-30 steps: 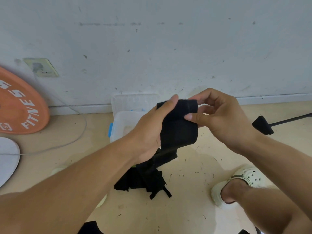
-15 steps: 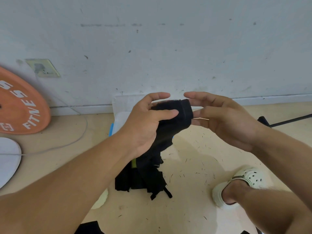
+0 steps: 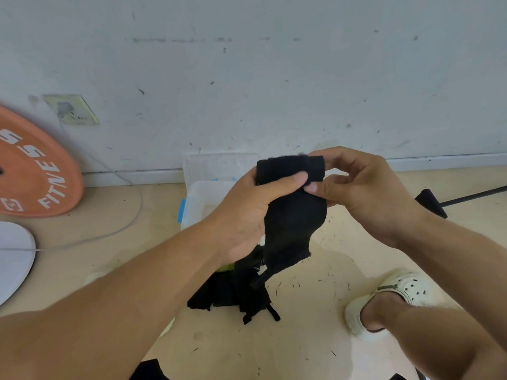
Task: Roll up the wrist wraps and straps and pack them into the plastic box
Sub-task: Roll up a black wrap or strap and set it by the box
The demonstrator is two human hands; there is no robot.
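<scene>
A black wrist wrap (image 3: 292, 215) hangs in the air at the middle of the view, its top end rolled into a short tube. My left hand (image 3: 248, 215) grips the wrap from the left, thumb pressed across the roll. My right hand (image 3: 365, 193) pinches the roll's right end between thumb and fingers. The wrap's loose tail drops toward a pile of black wraps and straps (image 3: 233, 294) on the floor. Behind my hands stands the clear plastic box (image 3: 197, 198) with a blue latch, its lid (image 3: 219, 163) leaning on the wall.
An orange weight plate (image 3: 33, 171) leans on the wall at the left, with a white disc (image 3: 13, 259) and a grey cable (image 3: 120, 229) on the floor. A black handle on a bar (image 3: 430, 201) lies at the right. My foot in a white clog (image 3: 384, 300) is lower right.
My right hand, open half a second ago, has closed its thumb and fingers on the roll's right end. The left thumb has shifted along the roll, which now sits slightly higher and further right.
</scene>
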